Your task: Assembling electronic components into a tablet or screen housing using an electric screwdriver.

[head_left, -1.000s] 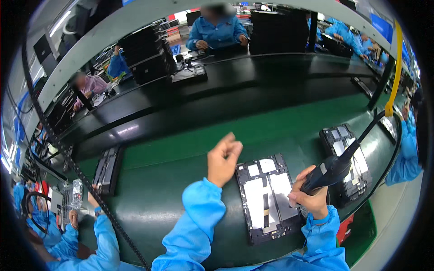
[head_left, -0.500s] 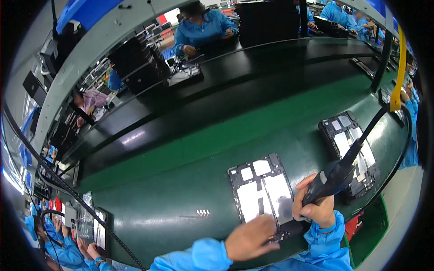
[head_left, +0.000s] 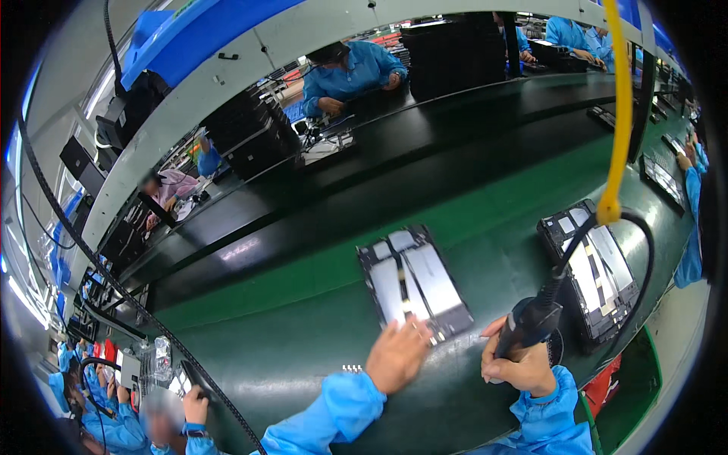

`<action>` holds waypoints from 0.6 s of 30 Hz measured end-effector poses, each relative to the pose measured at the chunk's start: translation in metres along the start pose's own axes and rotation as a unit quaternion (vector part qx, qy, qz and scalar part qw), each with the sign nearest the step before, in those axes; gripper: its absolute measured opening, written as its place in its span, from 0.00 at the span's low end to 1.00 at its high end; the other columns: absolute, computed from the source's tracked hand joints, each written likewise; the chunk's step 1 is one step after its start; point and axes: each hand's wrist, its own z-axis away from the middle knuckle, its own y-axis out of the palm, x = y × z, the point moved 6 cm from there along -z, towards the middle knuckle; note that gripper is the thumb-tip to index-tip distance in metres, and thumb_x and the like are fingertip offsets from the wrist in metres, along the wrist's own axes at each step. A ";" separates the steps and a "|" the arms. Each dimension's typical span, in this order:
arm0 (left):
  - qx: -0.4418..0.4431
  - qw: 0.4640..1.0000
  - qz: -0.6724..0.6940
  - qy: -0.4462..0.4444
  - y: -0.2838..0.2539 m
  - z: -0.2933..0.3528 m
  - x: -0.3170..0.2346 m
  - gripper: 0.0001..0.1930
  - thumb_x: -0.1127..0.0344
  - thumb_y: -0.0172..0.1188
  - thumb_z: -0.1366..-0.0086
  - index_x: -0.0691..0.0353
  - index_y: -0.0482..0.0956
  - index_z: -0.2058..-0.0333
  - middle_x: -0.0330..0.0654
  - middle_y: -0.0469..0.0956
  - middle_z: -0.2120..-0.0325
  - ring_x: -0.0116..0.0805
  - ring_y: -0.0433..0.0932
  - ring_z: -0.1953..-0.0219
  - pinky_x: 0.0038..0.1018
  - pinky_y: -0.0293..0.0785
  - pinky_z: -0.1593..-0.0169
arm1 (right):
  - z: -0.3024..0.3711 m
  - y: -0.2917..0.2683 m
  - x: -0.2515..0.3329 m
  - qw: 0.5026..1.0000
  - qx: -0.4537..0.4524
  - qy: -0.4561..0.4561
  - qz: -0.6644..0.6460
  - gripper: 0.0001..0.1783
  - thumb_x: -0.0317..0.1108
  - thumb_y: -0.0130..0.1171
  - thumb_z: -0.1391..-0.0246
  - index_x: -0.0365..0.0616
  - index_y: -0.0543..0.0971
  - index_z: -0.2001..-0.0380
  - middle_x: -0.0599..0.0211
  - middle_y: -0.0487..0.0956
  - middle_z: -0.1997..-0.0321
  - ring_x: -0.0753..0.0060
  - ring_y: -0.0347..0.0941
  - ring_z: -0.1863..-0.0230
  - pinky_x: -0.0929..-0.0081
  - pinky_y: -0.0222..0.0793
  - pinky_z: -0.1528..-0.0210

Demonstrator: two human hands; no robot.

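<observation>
My right hand [head_left: 519, 368] is closed round a black, corded electric screwdriver [head_left: 528, 322], held upright at the right of the bench's near side. My left hand [head_left: 398, 356] reaches forward with its fingers stretched out, touching the near edge of an opened tablet [head_left: 432, 277]. Silver battery panels and a black frame show in that tablet, which lies tilted on the green mat. A second opened tablet [head_left: 607, 262] rests to the right, beyond the screwdriver. Left of my left wrist stands a small row of screws [head_left: 352, 368].
A yellow hanger [head_left: 618, 114] and black cord hang above the right side. At lower right stands a green bin [head_left: 641, 387] with something red inside. Co-workers sit across the dark conveyor [head_left: 326, 193] and at lower left. A black braided cable [head_left: 144, 307] crosses the left side.
The tablet has slid away from me and slightly left, my left hand following it to its near edge. The screwdriver stays in my right hand, lower and a little left. The view has shifted.
</observation>
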 end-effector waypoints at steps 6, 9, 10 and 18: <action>-0.075 0.986 -0.091 -0.117 -0.013 -0.036 0.107 0.18 0.66 0.59 0.45 0.61 0.75 0.54 0.47 0.72 0.52 0.48 0.67 0.45 0.46 0.60 0.42 | 0.012 0.012 0.001 0.999 -0.002 0.005 0.032 0.25 0.25 0.72 0.64 0.32 0.70 0.63 0.72 0.70 0.82 0.83 0.68 0.80 0.82 0.64 0.76; -0.025 0.971 -0.100 -0.214 -0.019 -0.040 0.148 0.19 0.67 0.59 0.45 0.61 0.75 0.53 0.48 0.71 0.50 0.49 0.65 0.43 0.47 0.58 0.41 | 0.013 0.018 -0.003 1.000 0.003 -0.005 0.030 0.25 0.25 0.72 0.64 0.32 0.70 0.63 0.72 0.71 0.82 0.83 0.68 0.80 0.81 0.65 0.76; -0.020 0.969 -0.102 -0.225 -0.022 -0.040 0.157 0.19 0.67 0.58 0.45 0.61 0.75 0.53 0.48 0.71 0.49 0.48 0.64 0.42 0.47 0.57 0.40 | 0.012 0.019 -0.003 0.999 0.002 -0.015 0.031 0.24 0.25 0.72 0.64 0.32 0.70 0.63 0.72 0.71 0.82 0.83 0.68 0.80 0.81 0.65 0.76; 0.035 0.959 -0.105 -0.259 -0.013 -0.027 0.185 0.21 0.67 0.56 0.43 0.62 0.71 0.50 0.48 0.66 0.45 0.49 0.60 0.40 0.45 0.56 0.39 | 0.001 0.025 -0.022 0.999 0.007 -0.031 -0.004 0.29 0.19 0.70 0.64 0.35 0.67 0.58 0.61 0.74 0.73 0.74 0.74 0.73 0.76 0.71 0.72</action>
